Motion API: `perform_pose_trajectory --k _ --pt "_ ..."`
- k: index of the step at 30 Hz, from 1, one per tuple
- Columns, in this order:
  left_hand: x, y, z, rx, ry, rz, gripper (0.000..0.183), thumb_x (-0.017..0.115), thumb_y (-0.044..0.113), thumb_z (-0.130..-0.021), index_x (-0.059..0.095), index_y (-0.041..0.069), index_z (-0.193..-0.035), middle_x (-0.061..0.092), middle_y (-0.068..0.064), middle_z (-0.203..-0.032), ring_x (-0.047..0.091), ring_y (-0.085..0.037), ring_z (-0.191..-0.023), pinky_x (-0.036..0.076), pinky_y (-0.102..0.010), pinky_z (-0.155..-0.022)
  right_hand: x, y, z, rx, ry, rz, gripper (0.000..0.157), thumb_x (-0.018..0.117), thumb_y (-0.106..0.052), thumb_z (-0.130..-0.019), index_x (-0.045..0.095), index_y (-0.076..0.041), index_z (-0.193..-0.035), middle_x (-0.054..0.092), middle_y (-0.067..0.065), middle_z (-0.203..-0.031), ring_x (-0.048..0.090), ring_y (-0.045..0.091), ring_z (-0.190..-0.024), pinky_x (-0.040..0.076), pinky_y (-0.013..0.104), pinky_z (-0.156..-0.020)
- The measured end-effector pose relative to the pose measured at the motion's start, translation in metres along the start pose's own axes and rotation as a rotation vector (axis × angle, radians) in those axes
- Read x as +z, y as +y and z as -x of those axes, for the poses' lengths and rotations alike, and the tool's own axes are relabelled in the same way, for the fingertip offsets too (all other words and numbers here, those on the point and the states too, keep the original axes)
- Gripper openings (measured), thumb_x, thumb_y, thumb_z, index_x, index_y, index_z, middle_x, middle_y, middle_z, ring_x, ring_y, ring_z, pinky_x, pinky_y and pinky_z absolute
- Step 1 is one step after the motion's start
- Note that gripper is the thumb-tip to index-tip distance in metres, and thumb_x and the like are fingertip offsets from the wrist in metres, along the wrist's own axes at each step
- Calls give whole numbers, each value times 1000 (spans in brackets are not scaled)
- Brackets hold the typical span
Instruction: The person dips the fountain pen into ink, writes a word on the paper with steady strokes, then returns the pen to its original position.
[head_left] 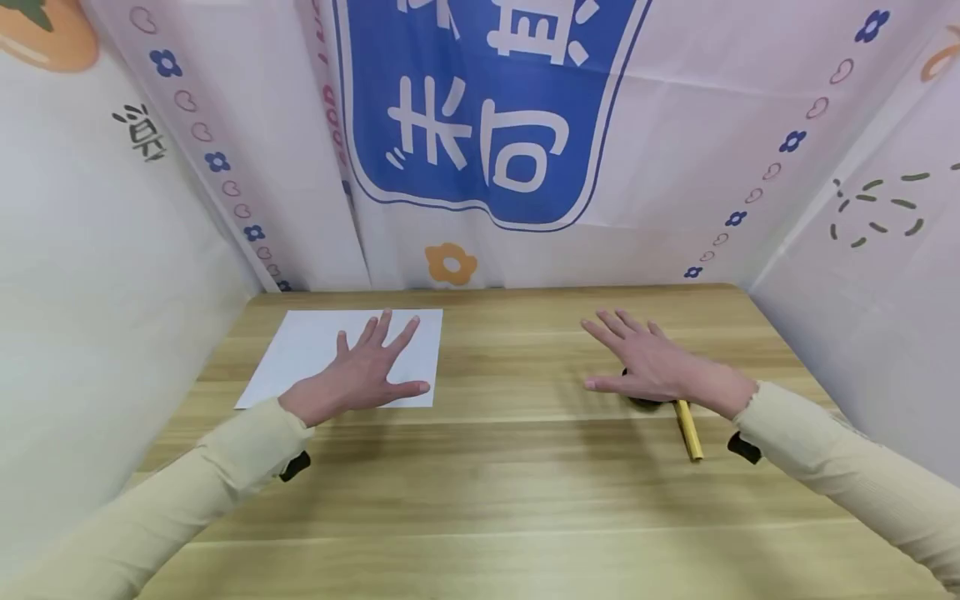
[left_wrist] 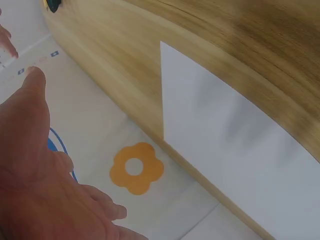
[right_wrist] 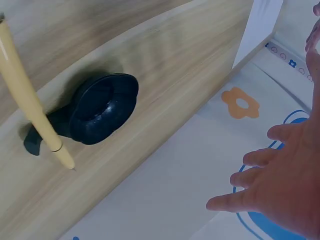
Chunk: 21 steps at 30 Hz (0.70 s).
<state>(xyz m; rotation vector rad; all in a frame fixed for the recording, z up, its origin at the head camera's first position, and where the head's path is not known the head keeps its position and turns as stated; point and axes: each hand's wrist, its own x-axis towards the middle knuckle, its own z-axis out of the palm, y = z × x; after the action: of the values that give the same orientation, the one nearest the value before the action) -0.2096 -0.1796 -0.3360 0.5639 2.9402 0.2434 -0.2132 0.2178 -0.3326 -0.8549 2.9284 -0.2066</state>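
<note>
My left hand hovers over a white sheet of paper at the table's back left, fingers spread and holding nothing. Its shadow falls on the paper in the left wrist view. On the right, my right hand is held with spread fingers above a small dark dish with a short handle, most of which it hides in the head view. A yellow pen with a fine tip lies across the dish's handle. In the head view the pen sticks out below the hand.
The wooden table has light grain. Behind it hangs a white printed curtain with a blue sign and an orange flower. White cloth walls close in both sides. A dark band shows under the right sleeve.
</note>
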Motion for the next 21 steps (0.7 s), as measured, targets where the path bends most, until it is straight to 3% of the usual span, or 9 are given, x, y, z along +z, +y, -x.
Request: perform_pose_trajectory --k 9,21 --pt "10 -24 -5 -63 -43 47 96 51 66 -85 6 15 -153 -3 -32 -154 2 -53 -141 2 -79 -98 8 23 29 82 -20 -41 83 51 -58 -90 19 -12 -152 15 25 -156 14 50 -141 17 74 -102" --pt "26 -96 -3 -224 -93 45 99 43 70 -86 0 10 -152 -7 -43 -147 0 -61 -134 3 -82 -94 24 44 68 168 -9 -52 80 53 -54 -90 27 -5 -148 22 31 -151 21 54 -136 24 75 -96"
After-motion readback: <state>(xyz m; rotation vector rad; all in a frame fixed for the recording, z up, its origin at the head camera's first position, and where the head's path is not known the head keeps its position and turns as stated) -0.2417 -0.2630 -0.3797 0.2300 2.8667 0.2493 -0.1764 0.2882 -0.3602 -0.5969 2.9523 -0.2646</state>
